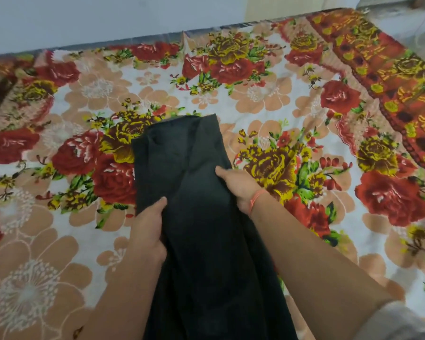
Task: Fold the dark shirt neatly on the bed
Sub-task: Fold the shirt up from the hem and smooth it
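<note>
Dark folded cloth shirt [189, 182] lies on the flowery bed sheet [292, 99]; left hand [147, 231] and right hand [241, 187] each pinch a side edge tight.

One dark shirt [194, 192] runs from the middle of the frame down to the bottom edge. One bed [304, 99], under one floral sheet, fills nearly the whole picture. Two bare hands are in view: the left hand [149, 229] at lower centre-left, and the right hand [241, 185] at centre-right. One orange thread band [255, 197] circles the right wrist. One pale wall [84, 18] crosses the top of the frame.
</note>
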